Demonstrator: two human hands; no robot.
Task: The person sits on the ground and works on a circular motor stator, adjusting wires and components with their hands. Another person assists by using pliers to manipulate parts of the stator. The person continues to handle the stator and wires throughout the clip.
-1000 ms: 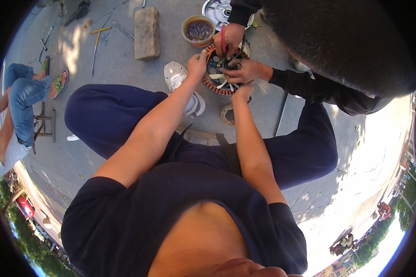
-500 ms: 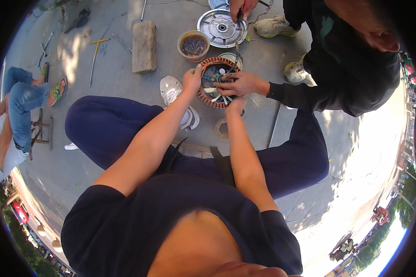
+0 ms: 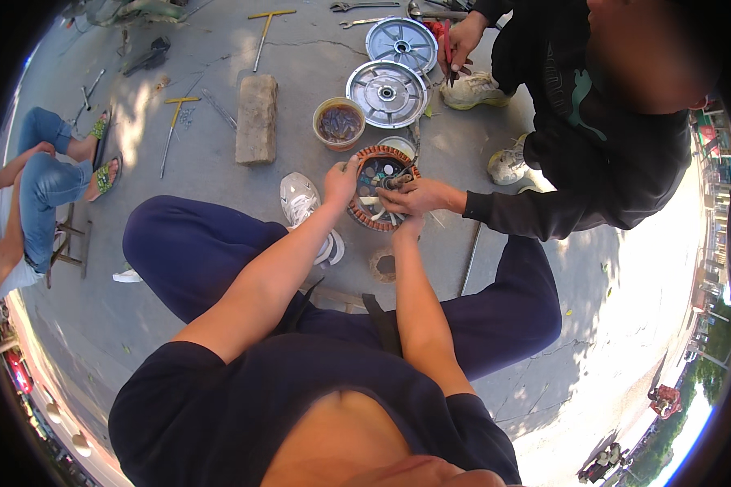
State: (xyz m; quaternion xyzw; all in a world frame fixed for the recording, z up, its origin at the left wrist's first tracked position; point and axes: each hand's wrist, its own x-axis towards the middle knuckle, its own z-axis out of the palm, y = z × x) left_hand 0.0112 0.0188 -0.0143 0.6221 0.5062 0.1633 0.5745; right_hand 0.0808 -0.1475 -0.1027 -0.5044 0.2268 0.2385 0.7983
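Observation:
My left hand [image 3: 339,183] grips the left rim of a round motor stator [image 3: 383,151] with copper-coloured windings, a dark centre and white strips. My right hand [image 3: 408,226] is closed on its lower right side, its fingers partly hidden. A co-worker in black reaches one hand [image 3: 418,196] onto the stator's middle; the other hand [image 3: 463,39] holds red-handled cutters [image 3: 451,66] beside two silver slotted covers [image 3: 387,109]. Just past the stator stands a tub [image 3: 320,127] of dark liquid with small pieces in it.
A rough block [image 3: 254,120], a yellow T-handle tool [image 3: 183,101], wrenches [image 3: 363,24] and a hollow round piece [image 3: 382,266] lie on the concrete. Another person in jeans [image 3: 41,203] sits on a stool at the left. My spread legs frame the stator.
The co-worker's hand with the red cutters has moved from the stator up beside the covers, and that person has leaned back. The view has shifted, so the scene sits lower.

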